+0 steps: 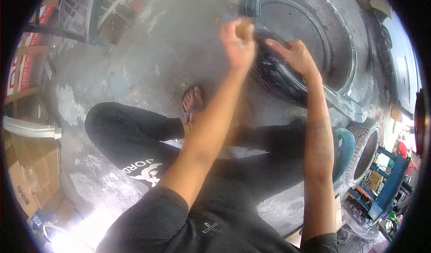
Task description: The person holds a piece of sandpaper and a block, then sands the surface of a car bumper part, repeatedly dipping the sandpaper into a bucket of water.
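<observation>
A black tire (287,80) with a wet, shiny sidewall is on the concrete floor in front of me, its round opening facing up. My right hand (296,58) grips the near left edge of this tire, thumb on the sidewall and fingers over the rim. Just left of it, my left hand (238,44) is raised beside the tire with curled fingers. A brownish, motion-blurred thing (245,30) shows at those fingers; I cannot tell what it is.
A grey, bar-shaped piece (345,104) lies against the tire's near right side. Beyond my right arm are a teal basin (344,152), another tire (366,152) and a blue metal frame (388,188). Cardboard boxes (36,163) and a grey rack (81,10) stand to the left.
</observation>
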Tool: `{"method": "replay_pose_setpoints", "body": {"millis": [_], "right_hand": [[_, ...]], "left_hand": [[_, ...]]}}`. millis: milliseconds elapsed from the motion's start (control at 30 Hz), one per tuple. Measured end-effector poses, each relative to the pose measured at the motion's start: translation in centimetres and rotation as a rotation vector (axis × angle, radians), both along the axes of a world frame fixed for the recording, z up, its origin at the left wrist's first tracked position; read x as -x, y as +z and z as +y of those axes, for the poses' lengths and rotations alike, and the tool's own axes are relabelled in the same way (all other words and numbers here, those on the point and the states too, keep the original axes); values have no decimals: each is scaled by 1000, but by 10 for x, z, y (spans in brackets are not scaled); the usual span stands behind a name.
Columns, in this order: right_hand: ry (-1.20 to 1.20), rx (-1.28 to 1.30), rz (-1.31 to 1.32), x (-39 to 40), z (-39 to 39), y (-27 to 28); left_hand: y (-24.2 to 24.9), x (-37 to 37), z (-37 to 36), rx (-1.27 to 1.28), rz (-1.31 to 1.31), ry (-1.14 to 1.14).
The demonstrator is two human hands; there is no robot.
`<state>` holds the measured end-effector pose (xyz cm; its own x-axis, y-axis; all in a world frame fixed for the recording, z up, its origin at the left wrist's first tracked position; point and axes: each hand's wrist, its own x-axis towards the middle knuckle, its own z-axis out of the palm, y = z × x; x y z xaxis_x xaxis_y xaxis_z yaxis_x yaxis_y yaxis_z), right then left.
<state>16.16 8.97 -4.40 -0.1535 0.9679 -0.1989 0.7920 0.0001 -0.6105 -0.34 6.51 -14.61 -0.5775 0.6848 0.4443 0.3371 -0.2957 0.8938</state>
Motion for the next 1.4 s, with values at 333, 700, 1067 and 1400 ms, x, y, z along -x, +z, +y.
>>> {"method": "replay_pose_setpoints", "body": {"millis": [333, 700, 1067, 1400], "right_hand": [[40, -53, -49, 0, 4, 1], [24, -53, 20, 0, 2, -4], [0, -9, 1, 4, -1, 7], [-2, 42, -13, 4, -3, 10]], "left_hand": [[0, -11, -18, 36, -25, 18], [-20, 8, 7, 23, 66, 70], [1, 5, 9, 27, 10, 15], [0, 1, -6, -8, -75, -27]]}}
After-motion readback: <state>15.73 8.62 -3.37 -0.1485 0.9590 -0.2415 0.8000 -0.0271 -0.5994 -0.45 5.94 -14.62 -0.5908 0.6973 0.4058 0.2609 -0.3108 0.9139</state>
